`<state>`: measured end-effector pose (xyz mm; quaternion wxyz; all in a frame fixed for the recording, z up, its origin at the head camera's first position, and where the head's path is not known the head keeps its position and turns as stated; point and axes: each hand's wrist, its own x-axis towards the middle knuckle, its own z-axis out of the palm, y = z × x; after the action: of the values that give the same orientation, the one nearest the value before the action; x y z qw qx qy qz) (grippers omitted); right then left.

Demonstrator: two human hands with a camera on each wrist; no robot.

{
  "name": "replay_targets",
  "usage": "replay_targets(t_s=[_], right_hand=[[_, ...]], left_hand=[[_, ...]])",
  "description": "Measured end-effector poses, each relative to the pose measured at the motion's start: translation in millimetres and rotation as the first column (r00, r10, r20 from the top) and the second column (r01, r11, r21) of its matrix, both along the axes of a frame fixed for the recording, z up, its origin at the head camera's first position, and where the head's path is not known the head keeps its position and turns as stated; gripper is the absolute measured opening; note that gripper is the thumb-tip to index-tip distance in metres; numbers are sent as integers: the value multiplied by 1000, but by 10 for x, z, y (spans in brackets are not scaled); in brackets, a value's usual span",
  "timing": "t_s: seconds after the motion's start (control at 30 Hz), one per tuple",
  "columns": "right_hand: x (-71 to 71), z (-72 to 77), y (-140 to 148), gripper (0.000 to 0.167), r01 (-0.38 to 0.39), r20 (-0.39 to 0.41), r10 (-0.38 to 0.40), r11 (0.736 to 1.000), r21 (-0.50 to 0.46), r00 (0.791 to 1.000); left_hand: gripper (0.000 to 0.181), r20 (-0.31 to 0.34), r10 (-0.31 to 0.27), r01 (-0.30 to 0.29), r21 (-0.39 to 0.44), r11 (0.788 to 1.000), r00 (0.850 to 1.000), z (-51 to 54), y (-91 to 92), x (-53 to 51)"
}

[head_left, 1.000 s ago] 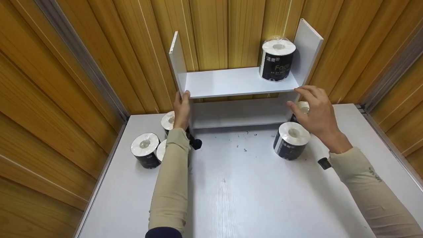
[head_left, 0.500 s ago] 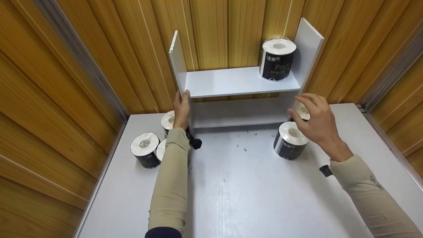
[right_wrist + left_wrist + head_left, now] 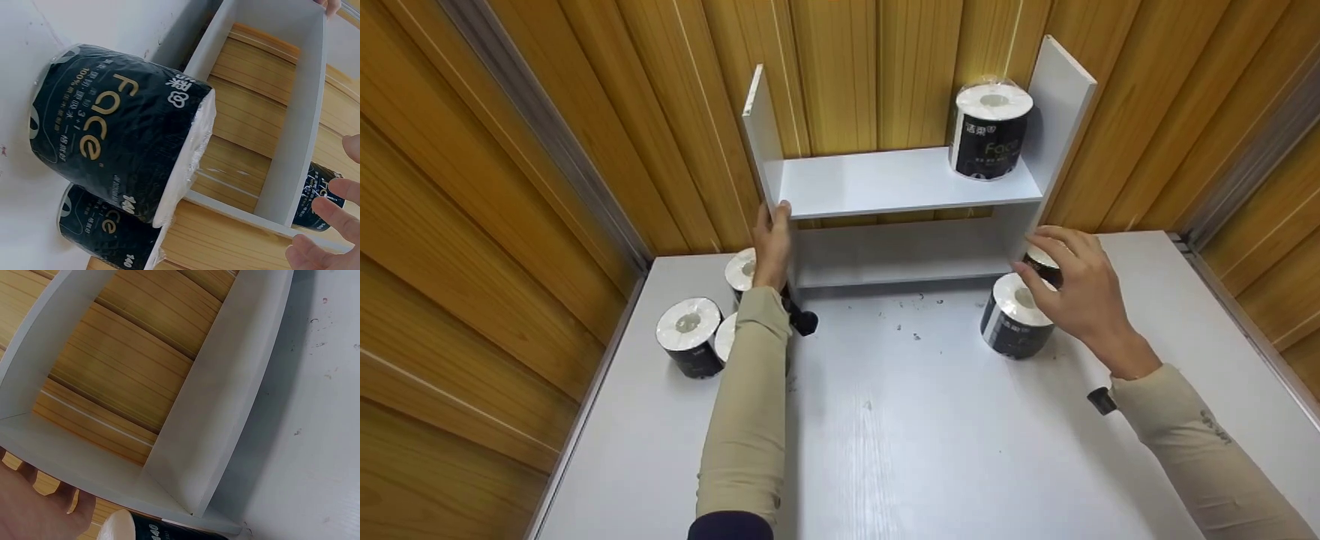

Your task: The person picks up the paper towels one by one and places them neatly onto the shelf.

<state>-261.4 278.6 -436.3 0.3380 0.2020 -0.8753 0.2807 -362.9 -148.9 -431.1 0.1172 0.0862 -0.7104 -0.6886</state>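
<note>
A white two-tier shelf (image 3: 870,184) stands against the back wall. At its left side panel is my left hand (image 3: 772,247), fingers along the outside and thumb at the front edge. One wrapped toilet paper roll (image 3: 996,142) sits upright on the upper board, near the right panel. My right hand (image 3: 1076,289) hangs beside the shelf's right side, fingers spread and loosely bent, holding nothing. Just below it a toilet paper roll (image 3: 1014,334) stands on the table, with another roll (image 3: 1044,266) behind, partly hidden by the hand.
Left of the shelf, a toilet paper roll (image 3: 690,330) stands on the white table (image 3: 900,442). Two more rolls, including the rear one (image 3: 740,268), are partly covered by my left arm. Wood-look walls (image 3: 840,75) enclose the back and sides.
My right hand has moved down from the right end of the upper board to just above the rolls on the right. The left hand has stayed on the side panel.
</note>
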Motion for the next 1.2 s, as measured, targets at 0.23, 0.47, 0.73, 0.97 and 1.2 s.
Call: replay_targets(t_s=[0.23, 0.47, 0.73, 0.97, 1.2], right_hand=[[47, -64, 20, 41, 14, 23, -14, 1000, 6, 1000], [71, -145, 34, 41, 26, 46, -26, 1000, 1, 999], [124, -259, 70, 41, 31, 59, -32, 999, 7, 998], [161, -354, 97, 44, 44, 71, -44, 999, 0, 997], [186, -447, 121, 44, 43, 95, -42, 999, -9, 995]], left_hand=[[75, 2, 3, -3, -7, 1000, 1000, -3, 3, -2], [72, -26, 5, -6, -25, 1000, 1000, 13, -2, -9], [70, -46, 0, -2, -37, 999, 999, -4, -3, 22], [69, -41, 17, -19, -37, 999, 999, -9, 17, 18], [70, -26, 32, -33, -39, 999, 999, 5, 18, 5]])
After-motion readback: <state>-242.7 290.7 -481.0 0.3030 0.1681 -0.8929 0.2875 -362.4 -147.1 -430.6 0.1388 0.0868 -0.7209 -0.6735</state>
